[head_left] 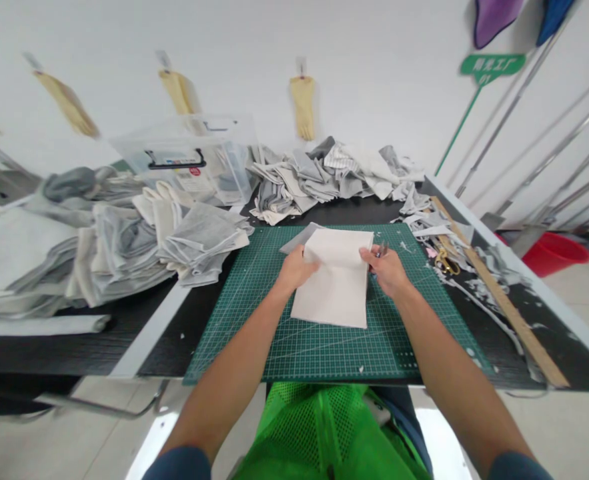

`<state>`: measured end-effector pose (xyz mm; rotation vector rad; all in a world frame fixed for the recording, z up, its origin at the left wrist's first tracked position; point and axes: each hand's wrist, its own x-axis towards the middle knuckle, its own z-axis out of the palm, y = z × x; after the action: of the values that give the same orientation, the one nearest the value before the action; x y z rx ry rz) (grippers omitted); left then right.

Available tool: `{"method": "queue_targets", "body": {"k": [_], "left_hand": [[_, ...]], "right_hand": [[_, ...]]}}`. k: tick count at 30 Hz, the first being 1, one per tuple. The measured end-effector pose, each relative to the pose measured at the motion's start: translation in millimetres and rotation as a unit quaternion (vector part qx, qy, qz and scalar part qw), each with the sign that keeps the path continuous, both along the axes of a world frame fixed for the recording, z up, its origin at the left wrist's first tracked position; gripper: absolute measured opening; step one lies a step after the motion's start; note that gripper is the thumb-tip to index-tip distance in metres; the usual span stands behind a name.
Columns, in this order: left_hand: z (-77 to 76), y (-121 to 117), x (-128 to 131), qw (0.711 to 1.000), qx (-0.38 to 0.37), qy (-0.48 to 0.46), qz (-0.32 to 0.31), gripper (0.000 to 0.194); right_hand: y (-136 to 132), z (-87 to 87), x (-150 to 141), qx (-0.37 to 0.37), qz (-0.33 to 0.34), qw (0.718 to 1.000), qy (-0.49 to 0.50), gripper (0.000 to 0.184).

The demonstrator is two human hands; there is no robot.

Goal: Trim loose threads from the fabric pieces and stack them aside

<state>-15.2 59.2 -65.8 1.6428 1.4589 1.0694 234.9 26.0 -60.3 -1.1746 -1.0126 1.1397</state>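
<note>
A rectangular piece of off-white cloth [331,293] is held above a green cutting mat [239,313], its upper part bent and its lower edge toward me. My left hand [297,268] is closed on the left edge, thumb on top. At the upper right edge, my right hand [385,267] pinches the cloth between thumb and fingers. A small dark metal tool [381,250] juts from that same hand; its kind is hard to make out. Behind the cloth, to the upper left, a grey piece of fabric [301,237] shows in part.
Stacks of grey and white cloth [119,247] cover the table's left side, beside a clear plastic box [189,160]. More cloth [319,177] is heaped at the back. To the right lie scraps [424,223], gold-handled scissors [447,262] and a long wooden ruler [504,300].
</note>
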Motion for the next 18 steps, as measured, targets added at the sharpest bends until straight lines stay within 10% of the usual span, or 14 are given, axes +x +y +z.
{"method": "queue_targets", "body": {"k": [6, 11, 14, 18], "left_hand": [[20.9, -29.8, 23.1, 0.945, 0.18, 0.247, 0.114, 0.061], [24.8, -41.4, 40.8, 0.992, 0.105, -0.011, -0.071, 0.071], [24.3, -45.3, 44.7, 0.967, 0.029, -0.192, -0.166, 0.08], [22.9, -46.7, 45.6, 0.962, 0.026, -0.209, -0.175, 0.075]], "right_hand": [[-9.2, 5.2, -11.2, 0.028, 0.02, 0.999, -0.029, 0.049], [-17.0, 2.4, -28.3, 0.033, 0.053, 0.997, -0.04, 0.054], [-21.6, 3.7, -35.5, 0.072, 0.077, 0.993, -0.056, 0.049], [-24.8, 5.8, -38.7, 0.091, 0.151, 0.981, -0.075, 0.046]]}}
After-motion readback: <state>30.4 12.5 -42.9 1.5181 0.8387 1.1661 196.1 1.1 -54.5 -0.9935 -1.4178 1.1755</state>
